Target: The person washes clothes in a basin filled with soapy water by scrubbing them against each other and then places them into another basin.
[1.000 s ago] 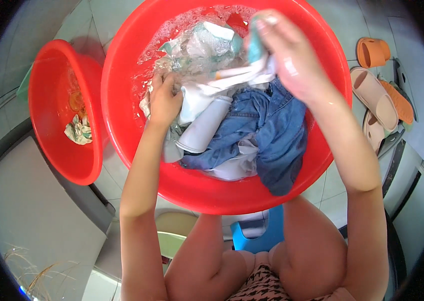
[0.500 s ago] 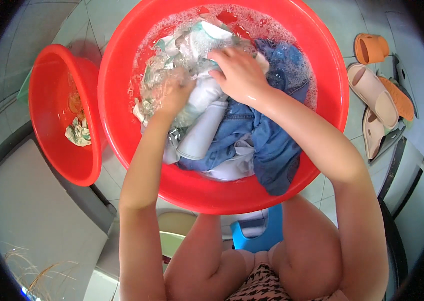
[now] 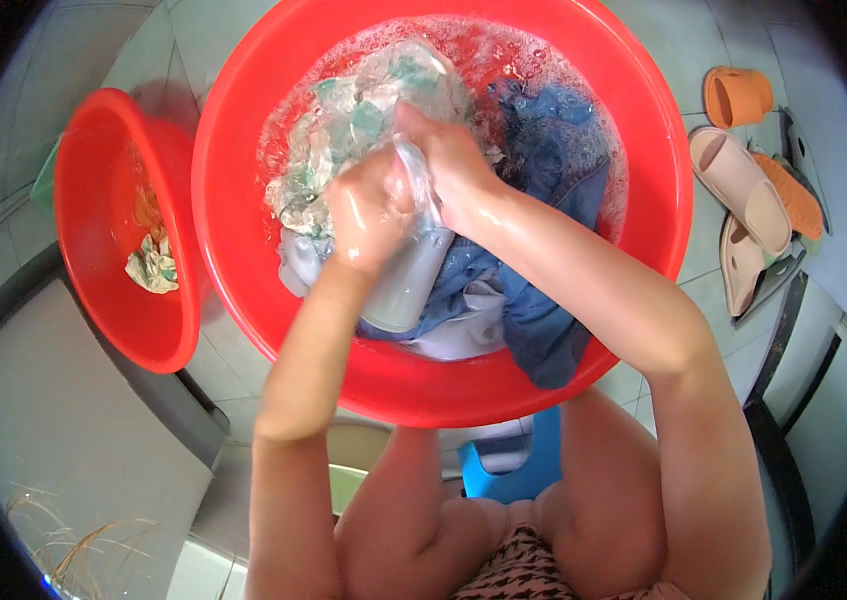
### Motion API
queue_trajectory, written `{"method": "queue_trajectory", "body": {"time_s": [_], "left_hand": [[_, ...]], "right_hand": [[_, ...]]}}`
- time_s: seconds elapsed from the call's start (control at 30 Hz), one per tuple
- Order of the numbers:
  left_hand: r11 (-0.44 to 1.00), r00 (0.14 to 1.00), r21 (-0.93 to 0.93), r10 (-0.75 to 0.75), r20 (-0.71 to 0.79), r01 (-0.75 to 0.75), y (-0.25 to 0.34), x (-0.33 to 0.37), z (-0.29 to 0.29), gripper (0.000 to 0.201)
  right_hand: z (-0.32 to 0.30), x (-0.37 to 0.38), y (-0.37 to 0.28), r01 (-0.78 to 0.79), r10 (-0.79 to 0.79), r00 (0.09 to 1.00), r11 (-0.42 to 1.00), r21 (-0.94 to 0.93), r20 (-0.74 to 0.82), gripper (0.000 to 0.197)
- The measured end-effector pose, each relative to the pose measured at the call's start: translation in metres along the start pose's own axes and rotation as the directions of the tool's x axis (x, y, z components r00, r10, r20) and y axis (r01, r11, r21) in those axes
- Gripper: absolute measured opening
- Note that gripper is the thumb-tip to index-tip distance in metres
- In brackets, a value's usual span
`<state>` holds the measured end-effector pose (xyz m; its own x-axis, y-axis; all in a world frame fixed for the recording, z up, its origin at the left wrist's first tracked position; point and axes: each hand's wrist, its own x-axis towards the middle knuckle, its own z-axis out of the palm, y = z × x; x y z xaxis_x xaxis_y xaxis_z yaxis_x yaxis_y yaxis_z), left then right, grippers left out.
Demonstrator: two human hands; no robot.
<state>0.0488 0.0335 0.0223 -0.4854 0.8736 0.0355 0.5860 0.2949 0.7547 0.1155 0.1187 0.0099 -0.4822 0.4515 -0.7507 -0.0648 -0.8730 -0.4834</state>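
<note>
Sitting over the wash, we have a blue plastic item (image 3: 508, 483) between our thighs (image 3: 605, 485) and a light green container (image 3: 345, 485) at left — mostly hidden, can't tell what it holds. Big red tub (image 3: 658, 150) comes next. Inside, near side: a white crumpled piece (image 3: 458, 335) by the wall, blue denim (image 3: 543, 310) beside it, stretching from the near-right wall up into the far suds. A smooth pale cuff-like piece (image 3: 405, 290) lies just on our side of the hands.

Mid-tub, our left hand (image 3: 371, 205) and right hand (image 3: 448, 165) are together, fingers curled in, a wet white cloth (image 3: 415, 172) bunched between them. We can't tell if it joins the cuff-like piece. Past them and left, a green-and-white patterned cloth (image 3: 328, 145) sits heaped and soaked. Soapy water (image 3: 533, 55) covers the far side, foam at its edge.

Outside, left: a smaller red basin (image 3: 103, 210), just beside the tub — contact unclear. It holds a crumpled cream-and-green cloth (image 3: 153, 265) plus an orange patch (image 3: 149, 215) we can't identify. Off right we see an orange slipper (image 3: 738, 97) and cream slippers (image 3: 743, 185).
</note>
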Motion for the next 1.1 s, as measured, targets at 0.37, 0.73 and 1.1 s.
{"method": "queue_trajectory", "body": {"time_s": [0.37,0.73,1.1], "left_hand": [[0.861,0.951,0.503,-0.215,0.222,0.077,-0.078,-0.042,-0.028,0.067],[0.85,0.958,0.48,-0.28,0.062,0.218,-0.192,-0.134,0.049,0.074],[0.879,0.879,0.029,-0.476,0.013,0.476,-0.068,-0.073,-0.054,0.041]], "right_hand": [[-0.027,-0.019,-0.002,0.479,-0.283,0.83,-0.081,-0.874,0.481,0.042],[0.0,0.003,0.066,0.328,-0.22,0.875,-0.383,-0.863,0.431,0.069],[0.018,-0.093,-0.096,0.143,0.181,0.924,0.655,-0.742,0.337,0.012]]}}
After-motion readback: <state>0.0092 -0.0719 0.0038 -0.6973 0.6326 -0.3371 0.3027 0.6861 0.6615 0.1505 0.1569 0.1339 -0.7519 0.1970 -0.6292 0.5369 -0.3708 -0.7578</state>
